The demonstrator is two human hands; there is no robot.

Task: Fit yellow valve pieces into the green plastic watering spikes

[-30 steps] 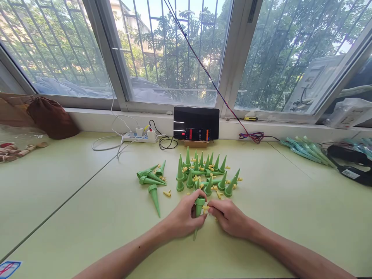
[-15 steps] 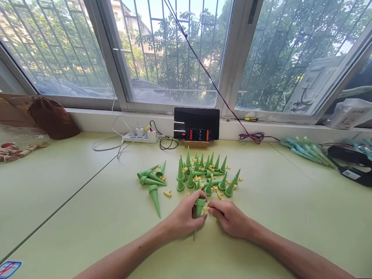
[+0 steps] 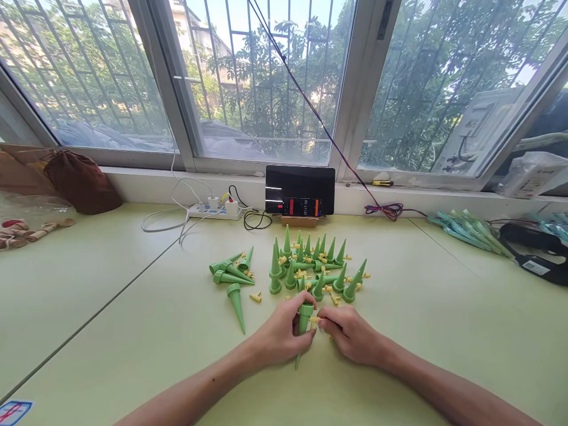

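Note:
My left hand (image 3: 288, 331) is closed round a green plastic plant watering spike (image 3: 304, 318), its ribbed cap up and its tip pointing down toward me. Pinched in the fingers of my right hand (image 3: 348, 332) is a small yellow T-shaped valve (image 3: 314, 320), close against the side of the spike; whether it is seated in it I cannot tell. Beyond my hands, several green spikes (image 3: 319, 263) stand on their caps or lie down, with yellow valves among them. One loose spike (image 3: 236, 307) lies left of my left hand, near a yellow valve (image 3: 255, 297).
More spikes (image 3: 233, 271) lie in a pile at the left. Behind them are a power strip (image 3: 215, 210) with cables, and a tablet (image 3: 300, 183) with a phone (image 3: 302, 206) before it. Bagged green-blue items (image 3: 473, 231) and a black strap (image 3: 532, 248) lie at the right.

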